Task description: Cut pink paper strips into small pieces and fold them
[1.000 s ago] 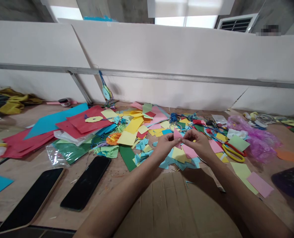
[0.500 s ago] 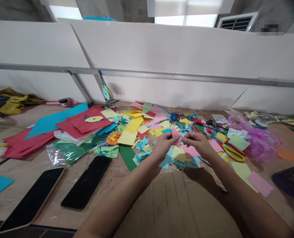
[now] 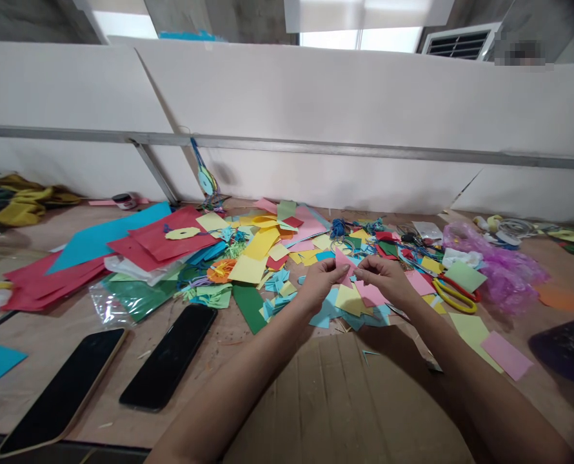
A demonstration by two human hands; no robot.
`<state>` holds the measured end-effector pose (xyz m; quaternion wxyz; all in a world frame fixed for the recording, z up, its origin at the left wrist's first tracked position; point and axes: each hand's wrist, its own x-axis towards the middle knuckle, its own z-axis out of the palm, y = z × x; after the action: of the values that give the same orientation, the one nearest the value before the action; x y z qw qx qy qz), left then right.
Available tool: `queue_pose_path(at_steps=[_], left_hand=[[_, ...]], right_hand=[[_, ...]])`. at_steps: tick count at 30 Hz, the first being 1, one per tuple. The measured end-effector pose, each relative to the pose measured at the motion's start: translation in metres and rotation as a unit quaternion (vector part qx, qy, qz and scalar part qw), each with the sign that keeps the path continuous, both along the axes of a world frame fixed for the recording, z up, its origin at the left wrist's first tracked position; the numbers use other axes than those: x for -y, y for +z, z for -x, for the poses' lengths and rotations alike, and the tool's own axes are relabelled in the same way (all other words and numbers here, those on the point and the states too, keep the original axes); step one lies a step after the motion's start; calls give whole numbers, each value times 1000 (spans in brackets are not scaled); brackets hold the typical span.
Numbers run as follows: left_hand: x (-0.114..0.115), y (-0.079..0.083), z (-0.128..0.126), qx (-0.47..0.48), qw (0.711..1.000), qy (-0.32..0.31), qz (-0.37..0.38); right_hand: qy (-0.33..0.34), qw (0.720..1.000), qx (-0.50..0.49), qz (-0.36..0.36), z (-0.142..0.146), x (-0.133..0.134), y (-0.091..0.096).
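A small piece of pink paper (image 3: 344,261) is held up between my two hands, above a heap of paper scraps. My left hand (image 3: 322,281) pinches its lower left side between thumb and fingers. On the right edge, my right hand (image 3: 381,275) closes its fingertips on the same paper. Under and around the hands lie yellow paper squares (image 3: 351,300), light blue pieces (image 3: 323,314) and more pink pieces (image 3: 371,294). Right of my right hand rest yellow-handled scissors (image 3: 454,296), beside a red handle.
Two dark phones (image 3: 171,357) lie at front left. Red sheets (image 3: 171,238) and a blue sheet (image 3: 108,238) are stacked behind them. A brown cardboard sheet (image 3: 345,399) is in front of me. Crumpled purple plastic (image 3: 509,270) and a dark container (image 3: 567,348) stand right. A white board (image 3: 287,96) rises behind.
Both hands keep their hold on the pink paper, with the right fingertips shifting very slightly along its edge. The view has moved a little; the things on the table stay put.
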<state>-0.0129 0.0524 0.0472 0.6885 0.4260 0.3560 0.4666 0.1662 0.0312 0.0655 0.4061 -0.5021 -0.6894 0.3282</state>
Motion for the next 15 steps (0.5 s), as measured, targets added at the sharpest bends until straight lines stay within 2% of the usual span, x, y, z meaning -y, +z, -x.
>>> queue_pose_path(at_steps=[4, 9, 15], left_hand=[[-2, 0, 2, -4, 1000, -28, -5], [-7, -5, 5, -18, 999, -19, -23], [-9, -9, 4, 4, 1000, 4, -15]], right_hand=[[-5, 1000, 0, -23, 0, -1, -2], [-6, 997, 13, -77, 3, 3, 3], [64, 980, 59, -177, 5, 5, 6]])
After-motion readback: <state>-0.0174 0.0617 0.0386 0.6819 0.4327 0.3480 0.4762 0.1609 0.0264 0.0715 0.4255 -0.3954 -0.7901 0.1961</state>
